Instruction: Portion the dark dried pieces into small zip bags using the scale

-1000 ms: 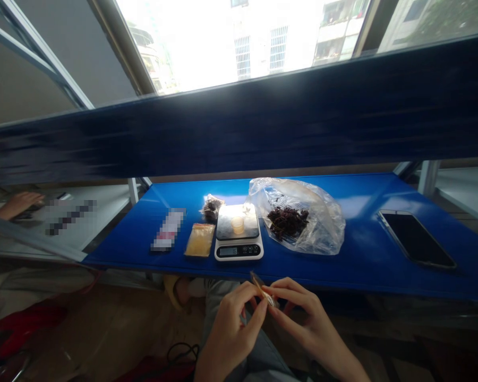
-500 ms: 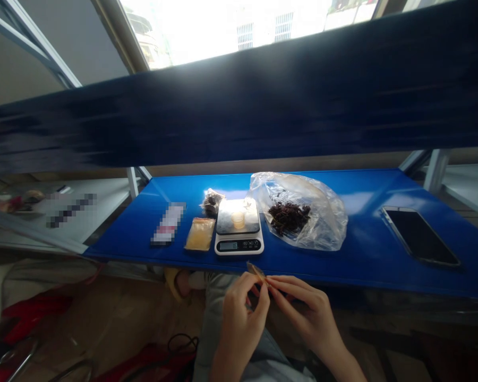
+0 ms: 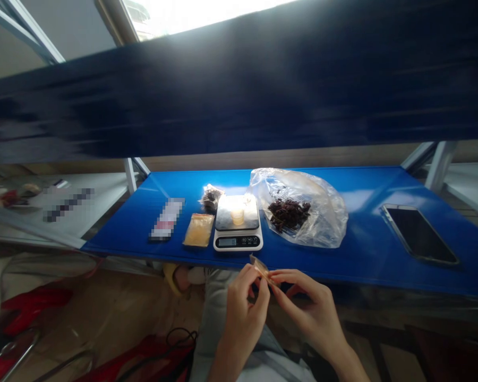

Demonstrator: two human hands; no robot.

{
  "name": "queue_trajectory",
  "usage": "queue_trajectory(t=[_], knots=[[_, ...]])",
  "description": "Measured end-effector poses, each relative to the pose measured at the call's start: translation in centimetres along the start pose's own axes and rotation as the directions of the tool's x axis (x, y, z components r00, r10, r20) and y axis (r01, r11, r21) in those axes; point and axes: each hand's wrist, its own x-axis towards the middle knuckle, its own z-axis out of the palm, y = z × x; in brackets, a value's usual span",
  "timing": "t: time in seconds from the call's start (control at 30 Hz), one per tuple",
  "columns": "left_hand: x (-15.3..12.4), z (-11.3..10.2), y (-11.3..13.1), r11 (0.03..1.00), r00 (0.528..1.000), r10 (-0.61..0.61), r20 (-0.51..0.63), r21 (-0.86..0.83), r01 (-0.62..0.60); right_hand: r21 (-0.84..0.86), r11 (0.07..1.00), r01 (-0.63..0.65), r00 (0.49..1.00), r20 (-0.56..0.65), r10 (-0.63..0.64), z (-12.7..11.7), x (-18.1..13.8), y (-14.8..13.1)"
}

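Note:
My left hand (image 3: 247,302) pinches one side of a small plastic bag (image 3: 259,265) in front of the shelf's near edge. At the bag's other side, the thumb and fingers of my right hand (image 3: 308,297) are closed on it. What the bag contains, I cannot make out. Just beyond it stands a white digital scale (image 3: 238,241), with a small pale cup (image 3: 238,216) on its plate. A clear plastic bag (image 3: 326,212) is spread out to the right of the scale, bearing a heap of dark dried leaves (image 3: 289,215).
Left of the scale lie a flat bag of yellowish contents (image 3: 198,230), a small bag of dark bits (image 3: 212,197) and a blurred-out packet (image 3: 167,218). A phone (image 3: 420,233) rests at the right. Above hangs a blue upper shelf (image 3: 239,106), with metal posts at both sides.
The view has tilted slightly downward. Both hands keep hold of the small bag, which has shifted a little, and my right fingers have changed position on it.

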Motion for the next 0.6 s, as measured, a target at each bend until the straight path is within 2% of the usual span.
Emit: queue_trajectory(t=[0.23, 0.6], knots=[[-0.19, 0.02, 0.06, 0.999, 0.995, -0.044, 0.087, -0.016, 0.045, -0.017, 1.0, -0.002, 1.0, 0.011, 0.002, -0.11, -0.18, -0.17], [-0.44, -0.15, -0.11, 0.998, 0.992, -0.054, 0.113, 0.041, 0.049, -0.008, 1.0, 0.016, 1.0, -0.01, -0.017, 0.3, -0.31, -0.26]])
